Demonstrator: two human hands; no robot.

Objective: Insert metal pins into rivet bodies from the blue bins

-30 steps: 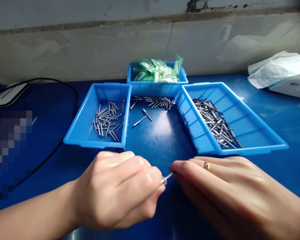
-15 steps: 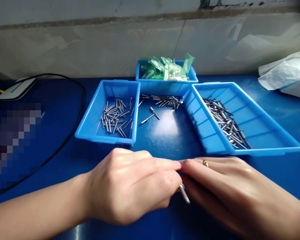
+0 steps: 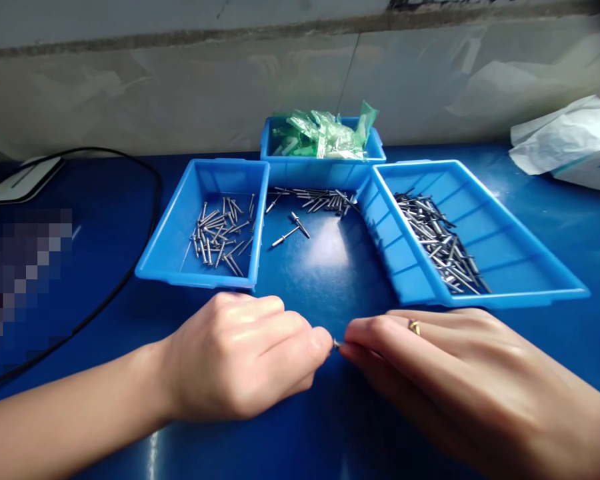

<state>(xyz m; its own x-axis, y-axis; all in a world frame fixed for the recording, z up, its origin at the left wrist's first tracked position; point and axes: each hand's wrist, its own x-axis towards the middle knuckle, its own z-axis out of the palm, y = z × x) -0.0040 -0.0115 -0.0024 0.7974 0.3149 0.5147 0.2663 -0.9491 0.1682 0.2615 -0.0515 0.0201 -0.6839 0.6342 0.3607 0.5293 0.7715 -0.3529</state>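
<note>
The left hand point(image 3: 245, 357) is closed, its fingers curled under, with thumb and forefinger pinching one end of a small metal pin point(image 3: 337, 343). The right hand point(image 3: 445, 373), flatter and with its fingers held together, pinches the pin's other end between thumb and forefinger; a gold-coloured ring point(image 3: 414, 327) sits on one of its fingers. The pin bridges the narrow gap between the fingertips, above the near part of the blue table point(image 3: 305, 287); most of it is hidden, so its full shape cannot be told. Just beyond the left hand is the left blue tray point(image 3: 195, 277), with a loose heap of screws point(image 3: 220, 233) inside. Beyond the right hand is the right blue tray point(image 3: 520, 253), where a denser pile of metal rivets point(image 3: 445, 247) lies along its left side. Between these trays, a cluster of loose rivets point(image 3: 325, 200) rests on the table, with a separate pair of rivets point(image 3: 285, 238) nearer and to the left. Behind the cluster, the far blue tray point(image 3: 320, 172) holds crumpled green plastic bags point(image 3: 330, 130). At far left, a black cable point(image 3: 155, 193) curves past a white flat device point(image 3: 27, 180); at far right lies crumpled white wrapping point(image 3: 565, 133). A pale wall point(image 3: 180, 100) stands behind everything.
</note>
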